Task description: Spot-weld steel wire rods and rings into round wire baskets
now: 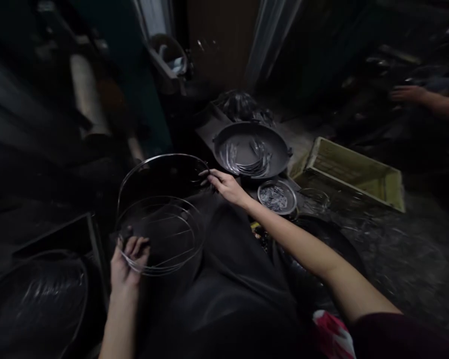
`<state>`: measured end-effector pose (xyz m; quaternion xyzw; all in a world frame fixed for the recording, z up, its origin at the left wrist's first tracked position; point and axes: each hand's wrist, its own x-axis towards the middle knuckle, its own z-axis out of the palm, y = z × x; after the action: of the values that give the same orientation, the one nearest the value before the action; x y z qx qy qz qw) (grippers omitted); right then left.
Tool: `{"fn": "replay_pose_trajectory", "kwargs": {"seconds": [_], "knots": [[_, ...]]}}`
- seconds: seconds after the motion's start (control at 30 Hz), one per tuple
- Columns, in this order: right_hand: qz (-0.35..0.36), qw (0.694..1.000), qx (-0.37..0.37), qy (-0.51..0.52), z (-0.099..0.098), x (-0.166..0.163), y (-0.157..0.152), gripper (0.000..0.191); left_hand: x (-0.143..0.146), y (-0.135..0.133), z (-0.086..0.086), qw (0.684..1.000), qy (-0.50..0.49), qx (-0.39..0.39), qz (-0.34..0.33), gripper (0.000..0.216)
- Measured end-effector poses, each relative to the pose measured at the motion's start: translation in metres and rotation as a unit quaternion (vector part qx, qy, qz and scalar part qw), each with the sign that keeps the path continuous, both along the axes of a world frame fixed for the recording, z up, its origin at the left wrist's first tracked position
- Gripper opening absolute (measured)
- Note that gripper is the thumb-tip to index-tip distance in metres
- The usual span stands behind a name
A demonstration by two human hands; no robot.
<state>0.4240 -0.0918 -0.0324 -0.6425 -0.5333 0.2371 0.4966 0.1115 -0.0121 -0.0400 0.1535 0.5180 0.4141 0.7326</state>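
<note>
Head view: left hand (128, 257) and right hand (227, 187) grasp wirework (153, 273), with pan (235, 135), bowl (294, 203) and yellow crate (353, 163) rightward

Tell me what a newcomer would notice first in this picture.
Probably the round, silvery metal wire frame in the left hand, lower left of centre, with a thin, shiny metal wire arch above it, its right end at the right hand. Next, perhaps, the yellow-green rectangular plastic crate right of centre, and the wide, dark round pan just above the middle, holding curved silvery wires.
</note>
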Motion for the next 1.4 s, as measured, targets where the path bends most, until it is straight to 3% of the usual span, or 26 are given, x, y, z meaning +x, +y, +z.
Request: {"fn": "replay_pose_trajectory", "kwargs": {"seconds": [0.03, 0.1, 0.17, 0.27, 0.3, 0.37, 0.47, 0.57, 0.67, 0.73, 0.8, 0.83, 0.93, 1.07, 1.2, 1.4], "knots": [[-0.007, 1.0, -0.029, -0.008, -0.008, 0.015, -0.015, 0.039, 0.003, 0.004, 0.004, 1.0, 0.014, 0.017, 0.002, 0.021], [-0.091, 0.988, -0.109, -0.061, -0.029, 0.049, -0.056, 0.036, 0.01, 0.011, 0.01, 0.998, 0.034, 0.046, 0.014, 0.029], [-0.233, 0.937, -0.218, -0.14, -0.055, 0.083, -0.101, 0.03, 0.019, 0.014, 0.016, 0.995, 0.033, 0.082, 0.048, 0.041], [-0.294, 0.854, -0.368, -0.221, -0.095, 0.114, -0.15, 0.019, 0.036, 0.018, 0.019, 0.988, 0.027, 0.12, 0.095, 0.042], [-0.3, 0.846, -0.379, -0.227, -0.106, 0.118, -0.158, 0.016, 0.042, 0.02, 0.018, 0.987, 0.022, 0.125, 0.101, 0.04], [-0.283, 0.861, -0.363, -0.216, -0.123, 0.118, -0.166, 0.025, 0.051, 0.027, 0.013, 0.986, 0.008, 0.132, 0.101, 0.033], [-0.292, 0.883, -0.315, -0.188, -0.133, 0.113, -0.169, 0.034, 0.058, 0.04, 0.005, 0.982, 0.004, 0.165, 0.093, 0.028], [-0.361, 0.881, -0.268, -0.149, -0.124, 0.11, -0.167, 0.034, 0.059, 0.048, 0.0, 0.969, 0.047, 0.213, 0.113, 0.034], [-0.392, 0.88, -0.245, -0.107, -0.096, 0.094, -0.145, 0.029, 0.06, 0.046, -0.004, 0.952, 0.096, 0.249, 0.152, 0.036], [-0.36, 0.908, -0.21, -0.028, -0.07, 0.067, -0.113, 0.028, 0.061, 0.044, -0.006, 0.942, 0.119, 0.263, 0.17, 0.036], [-0.276, 0.941, -0.149, 0.126, -0.045, 0.029, -0.071, 0.028, 0.06, 0.041, -0.007, 0.933, 0.136, 0.278, 0.181, 0.035], [-0.239, 0.94, -0.127, 0.206, -0.035, 0.009, -0.048, 0.035, 0.059, 0.04, -0.007, 0.929, 0.144, 0.288, 0.182, 0.035], [-0.147, 0.921, -0.088, 0.351, -0.013, -0.046, 0.016, 0.043, 0.055, 0.039, -0.008, 0.922, 0.154, 0.311, 0.173, 0.035], [-0.096, 0.9, -0.063, 0.421, 0.004, -0.089, 0.072, 0.042, 0.046, 0.042, -0.01, 0.926, 0.142, 0.304, 0.174, 0.036], [-0.08, 0.88, -0.034, 0.467, 0.015, -0.111, 0.093, 0.039, 0.037, 0.046, -0.012, 0.925, 0.146, 0.296, 0.19, 0.039], [-0.069, 0.85, -0.053, 0.52, 0.021, -0.128, 0.1, 0.041, 0.03, 0.053, -0.016, 0.929, 0.143, 0.277, 0.198, 0.046]]}}
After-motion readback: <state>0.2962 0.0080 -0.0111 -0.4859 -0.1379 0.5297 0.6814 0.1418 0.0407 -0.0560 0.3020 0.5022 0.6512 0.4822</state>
